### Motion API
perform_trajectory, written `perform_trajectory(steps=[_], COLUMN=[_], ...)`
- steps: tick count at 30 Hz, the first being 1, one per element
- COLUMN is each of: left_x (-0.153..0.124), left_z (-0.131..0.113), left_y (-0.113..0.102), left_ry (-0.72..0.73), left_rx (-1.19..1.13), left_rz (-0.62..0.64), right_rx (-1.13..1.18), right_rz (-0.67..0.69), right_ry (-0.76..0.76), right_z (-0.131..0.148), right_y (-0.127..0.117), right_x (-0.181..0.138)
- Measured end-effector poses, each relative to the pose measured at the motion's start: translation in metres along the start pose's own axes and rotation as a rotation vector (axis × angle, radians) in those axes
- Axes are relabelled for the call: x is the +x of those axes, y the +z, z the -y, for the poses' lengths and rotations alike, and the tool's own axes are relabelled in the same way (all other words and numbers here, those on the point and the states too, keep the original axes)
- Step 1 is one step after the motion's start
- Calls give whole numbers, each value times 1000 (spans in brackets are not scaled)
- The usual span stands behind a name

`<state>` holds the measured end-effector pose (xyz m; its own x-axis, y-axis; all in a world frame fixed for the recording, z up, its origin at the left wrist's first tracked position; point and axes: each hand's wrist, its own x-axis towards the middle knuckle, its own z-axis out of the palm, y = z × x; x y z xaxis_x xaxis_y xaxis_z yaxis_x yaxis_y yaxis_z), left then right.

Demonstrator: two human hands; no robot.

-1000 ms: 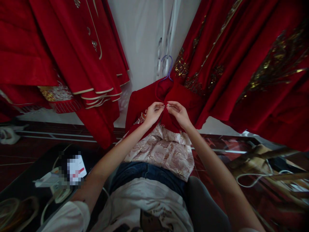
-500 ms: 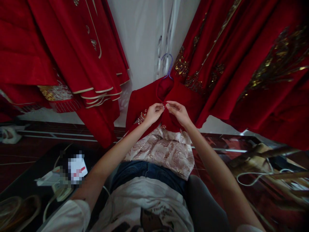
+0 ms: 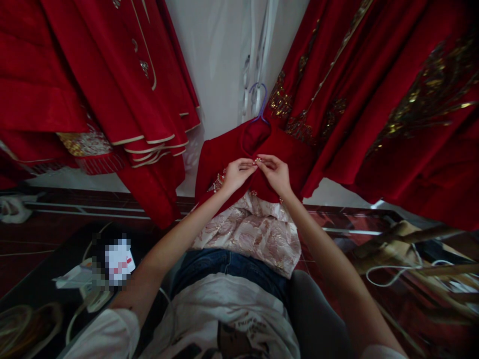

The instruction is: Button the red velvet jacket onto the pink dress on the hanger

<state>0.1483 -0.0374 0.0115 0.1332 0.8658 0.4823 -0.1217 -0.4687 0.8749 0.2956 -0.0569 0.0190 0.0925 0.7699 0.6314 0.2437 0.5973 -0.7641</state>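
A red jacket (image 3: 219,154) with beaded trim hangs on a purple hanger (image 3: 263,102) in front of me. At its front opening, below the collar, my left hand (image 3: 238,174) pinches the edge of one side. My right hand (image 3: 276,172) pinches the opposite edge, and the fingertips of both hands meet over a small beaded button (image 3: 257,161). Another beaded fastener (image 3: 254,193) sits lower on the front. Beneath the jacket, a pale pink brocade cloth (image 3: 243,229) drapes down over my lap.
Red garments (image 3: 112,89) with pale piping hang at the left, and red garments with gold sequins (image 3: 422,94) hang at the right. White cabinet doors (image 3: 220,60) stand behind. A dark surface at lower left carries a white box (image 3: 119,262) and cables. A wooden frame (image 3: 407,249) is at right.
My right hand has shifted slightly left, and the two hands' fingertips are now closer together at the button. The jacket has barely moved.
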Motion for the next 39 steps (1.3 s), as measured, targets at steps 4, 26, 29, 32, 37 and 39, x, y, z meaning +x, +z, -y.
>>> perform_trajectory(steps=[4, 26, 29, 32, 37, 39], left_x=[1, -2, -1, -1, -7, -9], left_z=[2, 2, 2, 0, 0, 4], left_y=[2, -4, -7, -9, -7, -8], left_ry=[17, 90, 131, 139, 144, 139], left_rx=[42, 140, 182, 222, 271, 259], left_rz=[-49, -77, -52, -1, -3, -2], right_rx=[-150, 53, 152, 180, 156, 46], right_rz=[-30, -48, -56, -59, -54, 1], right_ry=[-27, 118, 234, 265, 191, 176], right_z=[8, 0, 3, 3, -10, -20], right_y=[1, 7, 12, 18, 20, 15], right_x=[-3, 0, 2, 3, -17, -33])
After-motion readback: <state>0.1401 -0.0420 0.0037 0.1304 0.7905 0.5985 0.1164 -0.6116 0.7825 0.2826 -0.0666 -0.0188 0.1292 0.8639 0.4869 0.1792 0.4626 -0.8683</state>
